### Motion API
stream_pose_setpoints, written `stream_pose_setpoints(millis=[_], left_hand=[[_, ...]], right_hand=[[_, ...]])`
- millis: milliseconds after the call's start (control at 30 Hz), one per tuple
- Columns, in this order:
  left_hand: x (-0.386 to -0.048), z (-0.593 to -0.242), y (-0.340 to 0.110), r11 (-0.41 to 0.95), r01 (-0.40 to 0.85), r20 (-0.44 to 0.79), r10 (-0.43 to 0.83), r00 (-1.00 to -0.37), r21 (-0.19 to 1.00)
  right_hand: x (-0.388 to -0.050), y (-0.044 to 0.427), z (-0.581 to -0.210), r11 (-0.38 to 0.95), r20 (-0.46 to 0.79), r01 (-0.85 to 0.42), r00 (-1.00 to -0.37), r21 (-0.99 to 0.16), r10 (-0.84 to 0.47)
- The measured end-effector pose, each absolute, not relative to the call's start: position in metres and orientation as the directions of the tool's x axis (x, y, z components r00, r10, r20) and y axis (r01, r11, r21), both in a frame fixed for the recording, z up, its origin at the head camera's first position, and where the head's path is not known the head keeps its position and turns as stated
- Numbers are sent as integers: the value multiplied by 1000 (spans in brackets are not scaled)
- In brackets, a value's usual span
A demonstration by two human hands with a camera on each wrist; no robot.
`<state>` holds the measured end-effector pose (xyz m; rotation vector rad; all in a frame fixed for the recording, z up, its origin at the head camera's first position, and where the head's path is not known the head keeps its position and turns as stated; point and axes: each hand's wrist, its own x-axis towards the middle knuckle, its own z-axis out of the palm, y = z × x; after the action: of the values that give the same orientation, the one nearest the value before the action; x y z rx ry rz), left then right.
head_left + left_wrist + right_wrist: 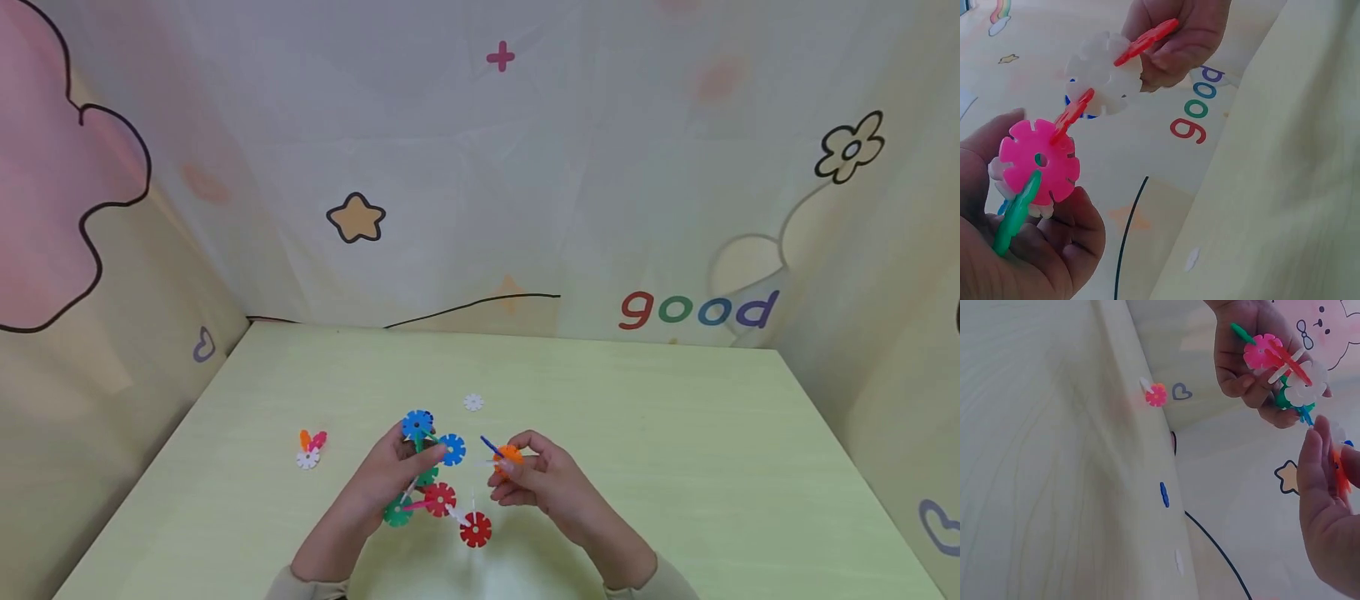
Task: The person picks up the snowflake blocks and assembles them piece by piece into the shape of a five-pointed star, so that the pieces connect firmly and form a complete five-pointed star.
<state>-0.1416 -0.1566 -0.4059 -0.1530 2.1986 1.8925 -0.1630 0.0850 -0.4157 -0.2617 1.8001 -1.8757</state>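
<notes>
My left hand grips a chain of interlocking notched plastic discs. It includes blue discs, a green disc and red discs. To its right, my right hand pinches an orange disc between thumb and fingers, with a dark blue disc and a white one joined to it. In the left wrist view, a pink disc with a green disc slotted in shows beside the left palm. The right wrist view has the two hands close together; whether their pieces join is unclear.
A small joined cluster of orange, pink and white discs lies on the table at left. Beyond the hands is a loose white disc. A loose blue disc also lies on the table. Printed cloth walls the table's back and sides.
</notes>
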Motion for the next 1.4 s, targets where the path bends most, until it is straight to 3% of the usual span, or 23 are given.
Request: stream_pose_setpoints(millis=[200,500,733,933,1133,1400], left_hand=[[-140,-406,-149,173,-230,-245,75,-967,958],[-139,-404,-139,249,-200,-212,24,-977,948],[-139,-407,-136,263,-212,-227,24,-974,941],[-138,-408,-132,257,-193,-208,32,-978,947],[-137,-410,-127,214,-171,-183,36,-983,962],[-136,-411,-121,197,-147,-153,16,-988,969]], right_hand=[[-166,87,-417,-7,-193,221,-865,-975,-463],[-176,83,-419,-230,-202,350,-847,-908,-491],[-180,83,-420,-181,-242,361,-848,-915,-471],[-177,82,-418,-131,-212,298,-869,-946,-448],[-169,77,-418,-159,-134,214,-903,-964,-408],[-163,74,-417,-188,-117,205,-911,-961,-395]])
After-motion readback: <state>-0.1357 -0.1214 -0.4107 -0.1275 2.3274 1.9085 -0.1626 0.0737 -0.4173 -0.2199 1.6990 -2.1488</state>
